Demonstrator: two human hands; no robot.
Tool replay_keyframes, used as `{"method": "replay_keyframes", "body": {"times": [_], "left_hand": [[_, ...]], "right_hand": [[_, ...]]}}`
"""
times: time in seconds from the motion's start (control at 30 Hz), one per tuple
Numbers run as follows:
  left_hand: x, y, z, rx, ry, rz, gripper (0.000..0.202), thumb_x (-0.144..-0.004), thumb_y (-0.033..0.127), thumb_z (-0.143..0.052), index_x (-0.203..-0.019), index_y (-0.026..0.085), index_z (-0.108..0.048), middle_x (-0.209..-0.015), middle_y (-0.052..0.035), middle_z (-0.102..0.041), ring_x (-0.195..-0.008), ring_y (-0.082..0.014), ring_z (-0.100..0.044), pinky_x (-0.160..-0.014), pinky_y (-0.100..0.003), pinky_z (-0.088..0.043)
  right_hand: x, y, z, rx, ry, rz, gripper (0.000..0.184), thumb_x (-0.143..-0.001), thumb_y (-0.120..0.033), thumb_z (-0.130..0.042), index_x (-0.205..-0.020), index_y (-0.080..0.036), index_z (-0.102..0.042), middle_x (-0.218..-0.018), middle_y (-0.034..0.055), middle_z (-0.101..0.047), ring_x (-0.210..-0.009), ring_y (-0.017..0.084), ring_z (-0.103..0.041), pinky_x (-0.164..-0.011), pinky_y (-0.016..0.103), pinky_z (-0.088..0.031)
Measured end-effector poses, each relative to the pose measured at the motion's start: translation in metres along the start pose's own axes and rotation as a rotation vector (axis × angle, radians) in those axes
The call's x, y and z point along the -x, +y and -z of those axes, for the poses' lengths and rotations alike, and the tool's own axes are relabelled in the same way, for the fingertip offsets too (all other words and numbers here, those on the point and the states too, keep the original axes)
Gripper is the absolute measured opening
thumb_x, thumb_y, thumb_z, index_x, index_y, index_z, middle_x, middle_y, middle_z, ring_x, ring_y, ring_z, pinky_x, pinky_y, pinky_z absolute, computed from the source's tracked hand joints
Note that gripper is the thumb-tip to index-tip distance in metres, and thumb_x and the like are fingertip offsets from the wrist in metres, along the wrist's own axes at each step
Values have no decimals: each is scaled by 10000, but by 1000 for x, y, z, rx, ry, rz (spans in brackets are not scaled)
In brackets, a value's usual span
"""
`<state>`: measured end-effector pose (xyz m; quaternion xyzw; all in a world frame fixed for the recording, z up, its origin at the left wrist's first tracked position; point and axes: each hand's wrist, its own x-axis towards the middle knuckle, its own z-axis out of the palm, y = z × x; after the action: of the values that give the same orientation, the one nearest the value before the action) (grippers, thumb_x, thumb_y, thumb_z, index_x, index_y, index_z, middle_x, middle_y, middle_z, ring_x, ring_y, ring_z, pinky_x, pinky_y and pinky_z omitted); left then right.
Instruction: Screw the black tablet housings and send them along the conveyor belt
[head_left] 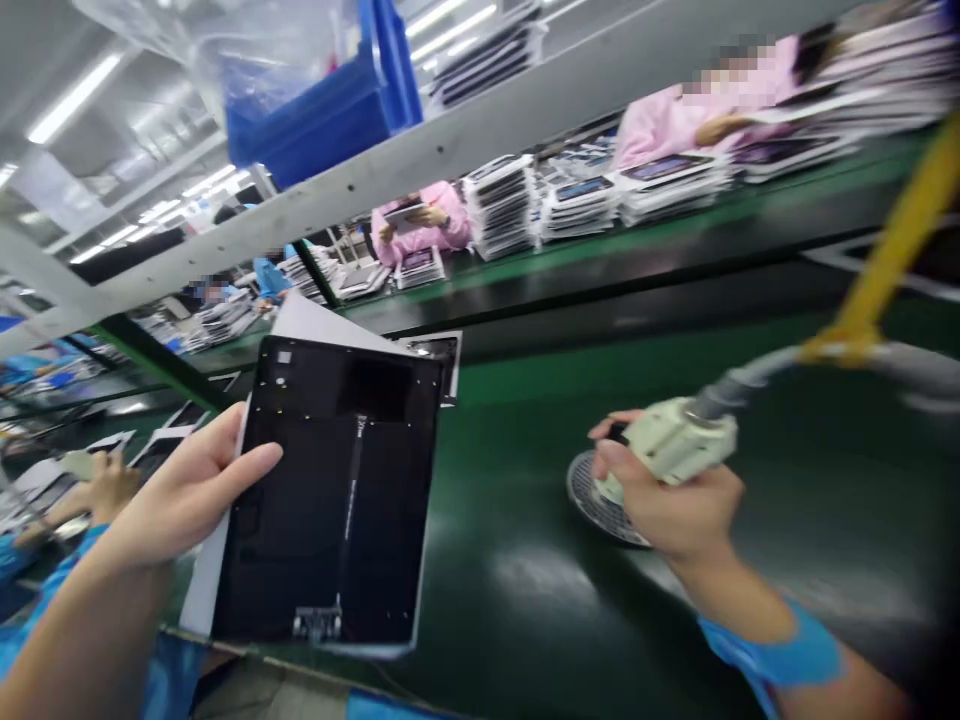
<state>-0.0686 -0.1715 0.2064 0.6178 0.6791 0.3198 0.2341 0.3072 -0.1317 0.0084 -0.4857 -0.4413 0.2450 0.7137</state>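
My left hand [202, 480] grips a black tablet panel [322, 520] by its left edge, the thumb lying on its face. The panel is tilted up and has a thin strip down its middle and a small connector part near its bottom edge. A white sheet [315, 318] sticks out behind it. My right hand [675, 500] is closed around a cream-coloured handheld tool [675, 440], with a grey cable [757, 370] coming out of its end. A round, mesh-faced disc [600, 505] shows below those fingers; whether it belongs to the tool I cannot tell.
The green work surface [510, 620] extends below both hands. Overhead runs a grey shelf rail [360, 180] with a blue bin [322, 110]. A yellow strap [892, 240] holds the cable. Stacks of tablet parts [501, 210] and co-workers in pink [442, 215] are across the line.
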Motion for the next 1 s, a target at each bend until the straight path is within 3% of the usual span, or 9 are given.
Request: {"method": "replay_keyframes", "body": {"times": [0.1,0.2,0.3,0.4,0.5,0.57,0.67,0.8,1.0], "left_hand": [[1,-20,-54,294,-207,32,660,-691,684,-791,-1180,259,-668,-1060,-62,-761,-897,-282,-722,-710,-347,-624],[6,-53,-127,451,-343,112,656,-704,678,-784,-1182,247,-655,-1154,-87,-747,-1027,-294,-713,-834,-365,-613],[23,-84,-196,599,-466,261,638,-704,670,-787,-1139,231,-629,-1114,-91,-751,-990,-270,-723,-889,-390,-595],[36,-107,-232,599,-492,280,546,-759,658,-744,-1066,220,-629,-992,-84,-757,-927,-257,-730,-853,-385,-587],[27,-121,-221,220,-369,115,410,-837,608,-678,-980,224,-671,-806,-72,-733,-831,-263,-725,-761,-361,-564],[8,-128,-192,-126,-246,-9,319,-905,527,-606,-965,230,-704,-791,-74,-735,-804,-261,-719,-753,-357,-542],[-28,-136,-144,-524,-160,-153,263,-957,357,-511,-979,226,-738,-987,-89,-767,-936,-258,-720,-858,-349,-529],[-65,-147,-110,-880,-260,-203,291,-955,235,-477,-1011,209,-762,-1053,-101,-740,-977,-243,-714,-879,-308,-523],[-72,-146,-110,-1050,-518,-318,302,-932,132,-462,-980,201,-752,-1046,-105,-715,-952,-236,-715,-844,-308,-526]], "right_hand": [[-3,3,-1,30,5,24,256,-753,-362,-782,-923,-185,-708,-716,23,-718,-523,157,-647,-575,323,-595],[-5,9,1,73,-12,40,246,-784,-382,-762,-925,-188,-706,-717,23,-719,-594,182,-681,-612,338,-606],[-6,14,5,74,-14,35,259,-790,-383,-767,-945,-185,-705,-720,18,-715,-588,173,-670,-614,335,-603],[-7,17,7,51,-17,23,264,-783,-371,-781,-953,-184,-706,-678,-3,-701,-517,152,-634,-593,331,-594],[-7,21,9,65,-6,14,265,-774,-375,-794,-941,-188,-708,-643,-12,-691,-500,160,-638,-558,326,-586],[-7,22,11,80,0,13,263,-772,-378,-799,-938,-195,-710,-633,-13,-689,-502,167,-643,-545,325,-585],[-7,22,12,72,-9,19,252,-772,-372,-803,-942,-209,-713,-644,-12,-696,-499,170,-642,-535,327,-583],[-7,21,12,68,-20,21,245,-767,-357,-804,-945,-215,-712,-644,-17,-694,-494,174,-638,-543,344,-588],[-8,22,13,80,-23,11,240,-769,-355,-805,-932,-208,-708,-648,-5,-690,-511,186,-641,-561,373,-596]]}}
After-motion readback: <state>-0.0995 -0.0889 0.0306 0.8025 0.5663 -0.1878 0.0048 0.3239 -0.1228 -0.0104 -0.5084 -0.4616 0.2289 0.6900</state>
